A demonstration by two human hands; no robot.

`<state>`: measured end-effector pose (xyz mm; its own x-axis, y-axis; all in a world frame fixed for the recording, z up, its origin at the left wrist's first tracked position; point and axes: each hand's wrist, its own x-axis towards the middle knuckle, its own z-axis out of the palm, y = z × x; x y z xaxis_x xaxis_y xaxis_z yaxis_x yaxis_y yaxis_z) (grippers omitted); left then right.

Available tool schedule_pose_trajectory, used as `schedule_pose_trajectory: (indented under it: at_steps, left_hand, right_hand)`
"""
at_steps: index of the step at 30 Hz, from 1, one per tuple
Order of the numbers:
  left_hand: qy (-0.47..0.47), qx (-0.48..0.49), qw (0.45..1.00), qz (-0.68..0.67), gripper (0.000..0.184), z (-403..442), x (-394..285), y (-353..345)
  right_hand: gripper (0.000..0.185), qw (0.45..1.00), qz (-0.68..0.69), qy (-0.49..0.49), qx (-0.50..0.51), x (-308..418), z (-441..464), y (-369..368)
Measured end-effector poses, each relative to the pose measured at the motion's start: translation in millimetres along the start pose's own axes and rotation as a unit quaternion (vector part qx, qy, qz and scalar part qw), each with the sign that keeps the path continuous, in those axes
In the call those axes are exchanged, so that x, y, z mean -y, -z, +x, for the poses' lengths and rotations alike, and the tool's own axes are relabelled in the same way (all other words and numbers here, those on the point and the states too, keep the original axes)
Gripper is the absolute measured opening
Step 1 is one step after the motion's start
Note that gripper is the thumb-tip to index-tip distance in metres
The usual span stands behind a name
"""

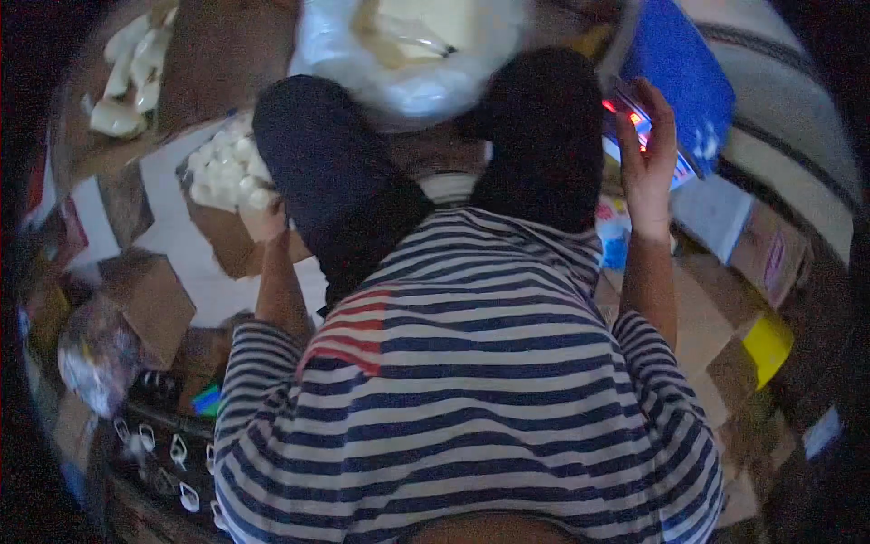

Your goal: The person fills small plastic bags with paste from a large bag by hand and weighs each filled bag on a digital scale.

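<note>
My right hand [651,168] is beside my right knee, its fingers curled round a thin flat device with a lit red and blue screen [642,127], which looks like a phone. On the other side, my left hand [272,222] is low beside my left thigh, at the edge of a pile of small white rounded pieces [225,170]. Its fingers are blurred and partly hidden, so I cannot make out whether it holds any. Under that pile lies a brown cardboard sheet [222,238].
Beyond my knees stands a container lined with a clear plastic bag [326,45], with pale yellowish contents. More white pieces [136,68] lie at the far left. A blue panel [680,72] rises at the right. Cardboard boxes [770,249] and an open carton [149,299] flank me.
</note>
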<state>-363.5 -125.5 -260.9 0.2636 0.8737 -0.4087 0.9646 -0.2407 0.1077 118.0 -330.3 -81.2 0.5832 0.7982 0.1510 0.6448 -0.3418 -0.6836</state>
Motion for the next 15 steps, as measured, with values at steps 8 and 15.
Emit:
schedule_pose_trajectory:
  at_steps: [8, 15]
  left_hand:
    - [-0.055, -0.011, 0.996, 0.075, 0.028, 12.4, 8.4, -6.0]
    - [-0.199, -0.324, 0.904, -0.194, 0.032, 47.0, -43.8, 98.6]
  right_hand:
    - [0.027, 0.955, -0.007, -0.263, -0.135, -62.9, -145.7, 183.2]
    - [0.032, 0.782, 0.134, -0.601, 0.099, -216.8, -357.8, 88.4]
